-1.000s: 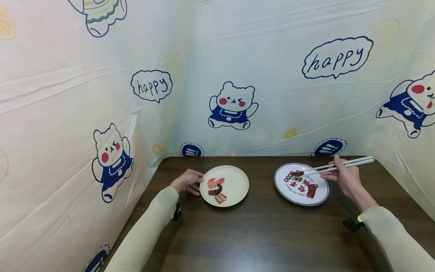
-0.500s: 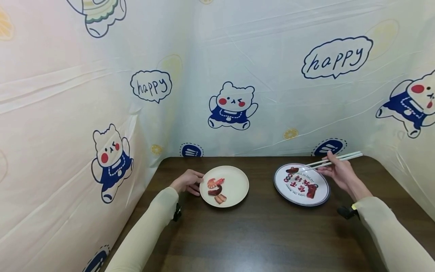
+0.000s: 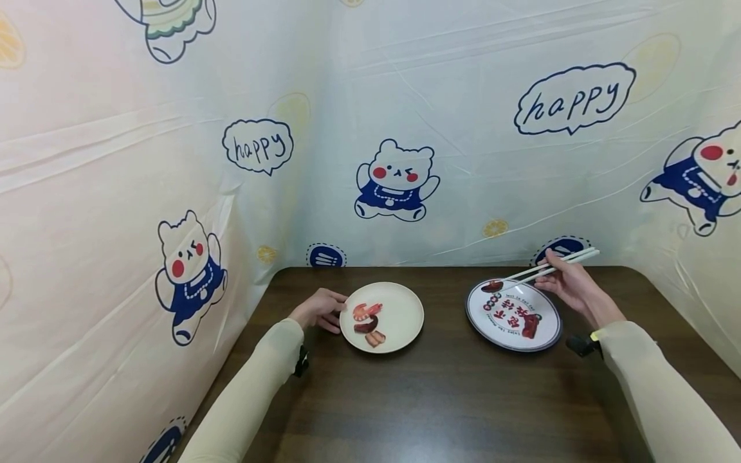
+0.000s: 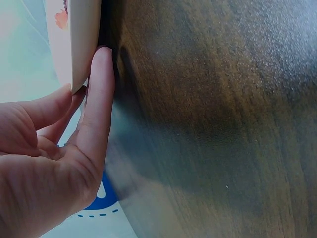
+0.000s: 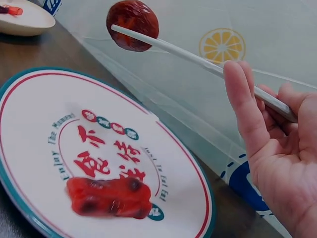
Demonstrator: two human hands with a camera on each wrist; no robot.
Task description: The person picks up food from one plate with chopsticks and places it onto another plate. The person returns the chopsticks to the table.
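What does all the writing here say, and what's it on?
"happy": left speech bubble on the wall cloth.
"happy": right speech bubble, same cloth.
"Enjoy The": lettered plate; next word blurred.
"Just To": same plate; rest unclear.
"不", "待": red characters there; others unclear or partly under the red food.
Row of ovals there: characters too small to read.
Blue badges: marks unclear.

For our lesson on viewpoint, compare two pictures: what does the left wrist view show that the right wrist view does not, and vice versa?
Only the left wrist view: the left hand, pinching the rim of the cream plate.

Only the right wrist view: the right hand, the white chopsticks it holds, the round brown food piece at their tips, and the printed plate with a red food piece on it.

Both: part of the cream plate, the wooden table and the pale curtain.
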